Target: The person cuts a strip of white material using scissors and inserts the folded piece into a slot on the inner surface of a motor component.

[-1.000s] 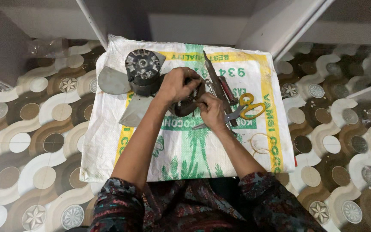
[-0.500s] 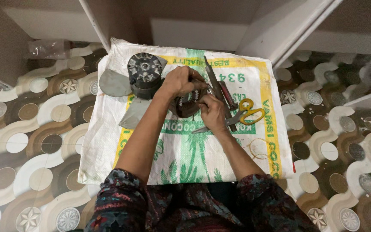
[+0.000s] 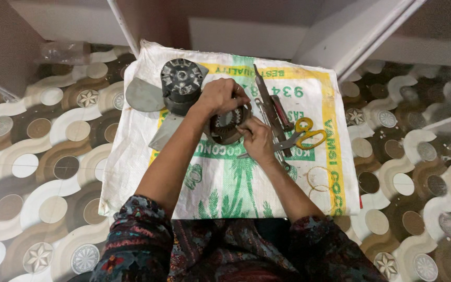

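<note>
Stator-like ring of dark metal [image 3: 226, 125], wound with slots round its inside, sits near the middle of a white woven sack [image 3: 131, 172] spread on the patterned floor [image 3: 32, 172]. Left hand [image 3: 220, 96] is curled over the ring's top edge, fingers closed on it and steadying it. Right hand [image 3: 257, 140] is closed against the ring's lower right side; whether it pinches a slim tool or only the ring cannot be told, as the fingers hide the contact.

Compared with the two earlier views, both hands hold nearly the same places on the ring, and the ring has not shifted on the sack. Only the camera has drawn a little nearer. Judgement: the work on the ring is ongoing, with no part seen freed or set aside.

Round about: a ribbed motor housing [image 3: 182, 83] with grey fan blades [image 3: 143, 95] lies just left of the left hand. Yellow-handled scissors [image 3: 309, 134] and a long grey flat tool [image 3: 265, 96] lie just right of the hands, untouched
</note>
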